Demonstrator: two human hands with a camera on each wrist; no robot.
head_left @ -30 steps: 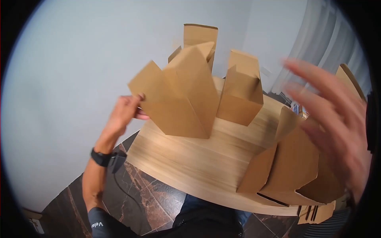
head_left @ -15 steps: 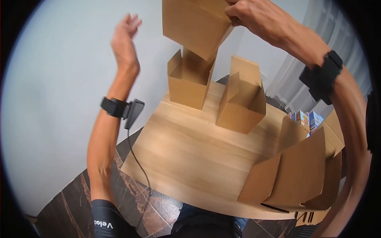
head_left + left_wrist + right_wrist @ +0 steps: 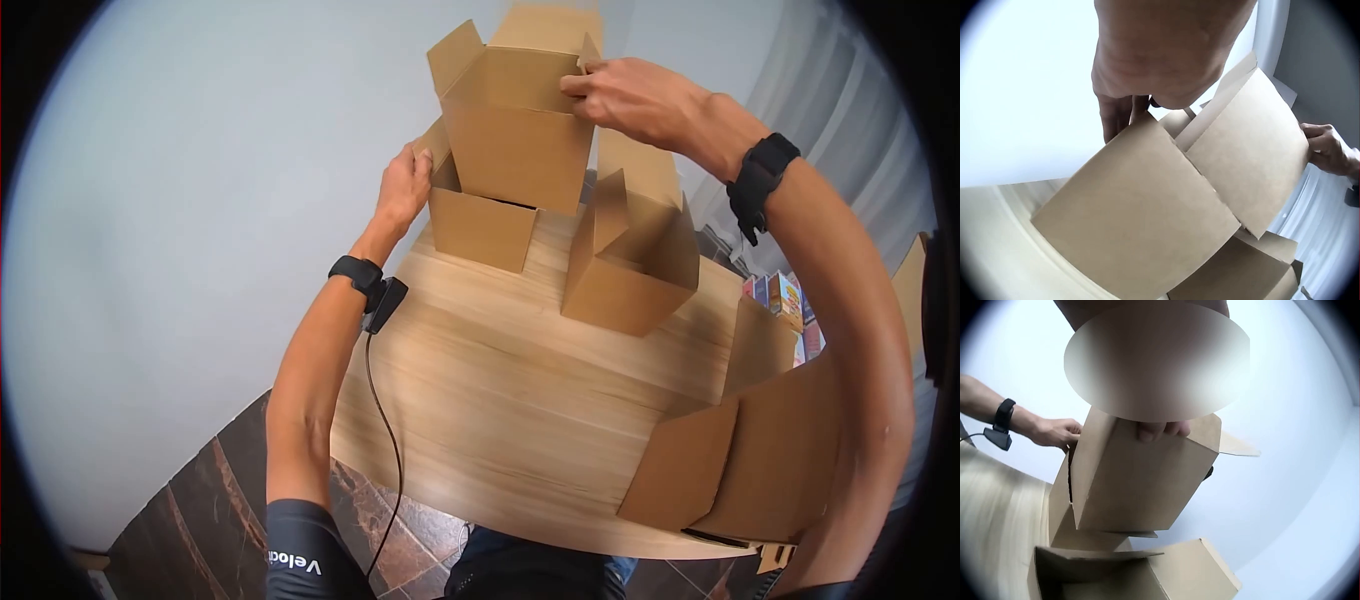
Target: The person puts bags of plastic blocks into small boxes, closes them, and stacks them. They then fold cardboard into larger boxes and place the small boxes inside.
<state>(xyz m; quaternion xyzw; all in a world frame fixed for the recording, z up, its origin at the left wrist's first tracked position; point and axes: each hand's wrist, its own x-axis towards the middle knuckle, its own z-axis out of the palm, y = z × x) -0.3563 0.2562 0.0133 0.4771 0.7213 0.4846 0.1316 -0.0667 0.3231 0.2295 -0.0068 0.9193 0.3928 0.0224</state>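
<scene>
Fingers [image 3: 577, 87] pinching upper box [image 3: 518, 155], opening upward, long axis unclear

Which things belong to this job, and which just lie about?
In the job:
upper open brown cardboard box, right grip holding
lower open brown cardboard box, left grip on flap

Apparently lying about:
other brown cardboard boxes
small multicoloured cartons

White curtain [image 3: 835, 120], pale wall [image 3: 200, 200], dark veined floor [image 3: 205, 510], colourful packets [image 3: 788, 298]

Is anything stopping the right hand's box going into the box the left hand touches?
Nothing else shows between them. But the upper box sticks out past the right side of the lower box, so they might catch. The left hand holds its left flap.
</scene>
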